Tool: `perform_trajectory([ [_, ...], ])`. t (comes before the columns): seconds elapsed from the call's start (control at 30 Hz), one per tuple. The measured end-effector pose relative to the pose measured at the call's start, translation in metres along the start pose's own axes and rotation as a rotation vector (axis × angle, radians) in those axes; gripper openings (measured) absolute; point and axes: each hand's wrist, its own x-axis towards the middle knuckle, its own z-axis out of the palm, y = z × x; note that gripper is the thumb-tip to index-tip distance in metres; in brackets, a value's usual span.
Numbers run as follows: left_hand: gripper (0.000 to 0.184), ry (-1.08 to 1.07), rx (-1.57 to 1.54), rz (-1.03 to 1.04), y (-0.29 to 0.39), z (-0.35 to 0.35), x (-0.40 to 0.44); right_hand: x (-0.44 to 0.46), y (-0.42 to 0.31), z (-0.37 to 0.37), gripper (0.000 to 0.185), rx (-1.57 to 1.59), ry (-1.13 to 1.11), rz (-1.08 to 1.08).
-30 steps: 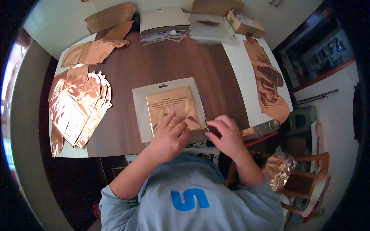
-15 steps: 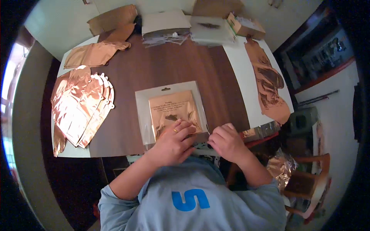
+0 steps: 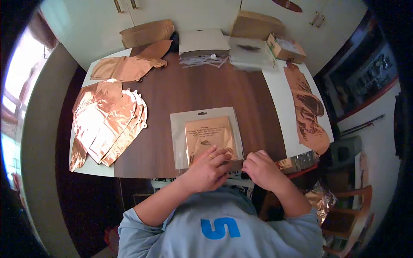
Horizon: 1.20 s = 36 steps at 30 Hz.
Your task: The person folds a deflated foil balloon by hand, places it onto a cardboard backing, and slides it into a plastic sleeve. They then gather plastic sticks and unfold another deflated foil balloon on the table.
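The far side of the room is filled by white cupboard doors (image 3: 185,17), on which four metal handles can be counted. Below them is set a worktop (image 3: 241,90), faced in dark brown wood grain between two white side panels; to its right one brown wooden chair (image 3: 366,198) can be seen. The left side of the worktop is covered by a fanned pile of shiny copper-coloured foil pieces (image 3: 107,116), overlapped so that no sure count can be given. Along the right panel one long, wrinkled copper-coloured foil length (image 3: 307,109) is laid. At the back, one flat white cardboard box (image 3: 204,41), one stack of clear plastic sleeves (image 3: 247,53) and one small brown carton (image 3: 286,53) are lined up. At the near edge, one clear rectangular plastic packet (image 3: 178,146) with a hang slot is laid flat, and inside it a folded copper-coloured foil sheet (image 3: 202,142) printed with dark text is shown. The packet's lower part is overlapped by the left hand (image 3: 209,170), its fingers loosely bent; whether anything is gripped cannot be told. Just beside the packet's lower right corner, the right hand (image 3: 261,171) is held with fingers curled together; whether the corner is pinched cannot be told. On the left hand one gold-coloured ring (image 3: 211,156) is worn.
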Motion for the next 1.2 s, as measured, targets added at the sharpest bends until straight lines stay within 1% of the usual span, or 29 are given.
perform_trajectory([
  [0.07,0.036,0.005,0.009,-0.002,0.0,0.001,-0.001,-0.001,0.004,0.006,0.016,-0.016,-0.023,-0.035],
  [0.17,0.037,0.002,0.006,-0.008,0.001,0.0,-0.001,-0.006,0.002,0.007,0.015,0.038,0.004,-0.024],
  [0.27,0.038,-0.002,-0.015,-0.019,0.0,0.001,-0.001,-0.009,-0.009,0.002,0.014,0.153,0.025,0.005],
  [0.37,0.04,-0.008,-0.033,-0.029,0.002,-0.002,0.002,-0.014,-0.013,0.004,0.014,0.215,0.0,-0.001],
  [0.47,0.04,-0.01,-0.024,-0.028,0.001,-0.002,0.0,-0.012,-0.021,0.009,0.018,0.313,0.018,0.026],
  [0.57,0.037,0.011,0.022,-0.008,0.001,0.0,0.0,-0.005,-0.031,0.014,0.021,0.32,0.094,-0.013],
  [0.67,0.036,0.037,0.121,0.047,-0.001,0.005,-0.003,0.008,-0.033,0.012,0.019,0.331,0.17,-0.027],
  [0.73,0.038,0.041,0.205,0.085,-0.002,0.007,-0.005,0.007,-0.026,0.018,0.018,0.509,0.127,0.077],
  [0.77,0.039,0.083,0.229,0.101,-0.001,0.006,-0.006,0.006,-0.022,0.019,0.017,0.598,0.104,0.128],
  [0.83,0.04,0.166,0.281,0.13,0.002,0.004,-0.011,0.007,-0.018,0.015,0.017,0.618,0.036,0.162],
  [0.93,0.036,0.291,0.341,0.049,0.013,-0.008,-0.043,0.008,-0.019,0.01,0.017,0.587,-0.023,0.158],
  [1.0,0.034,0.363,0.418,-0.053,0.015,-0.026,-0.079,0.01,-0.018,0.009,0.017,0.539,-0.041,0.114],
  [1.07,0.031,0.428,0.464,-0.195,0.01,-0.031,-0.135,0.01,-0.017,0.009,0.017,0.516,-0.042,0.104],
  [1.1,0.025,0.45,0.465,-0.373,0.007,-0.018,-0.177,0.01,-0.018,0.01,0.017,0.503,-0.043,0.102],
  [1.13,0.015,0.598,0.427,-0.605,0.014,-0.006,-0.196,0.01,-0.018,0.01,0.017,0.487,-0.038,0.097],
  [1.17,0.004,0.419,0.517,-0.635,0.01,-0.007,-0.242,0.011,-0.019,0.01,0.017,0.471,-0.032,0.094],
  [1.2,0.004,0.538,0.451,-0.872,0.012,0.011,-0.273,0.01,-0.02,0.011,0.017,0.457,-0.028,0.091],
])
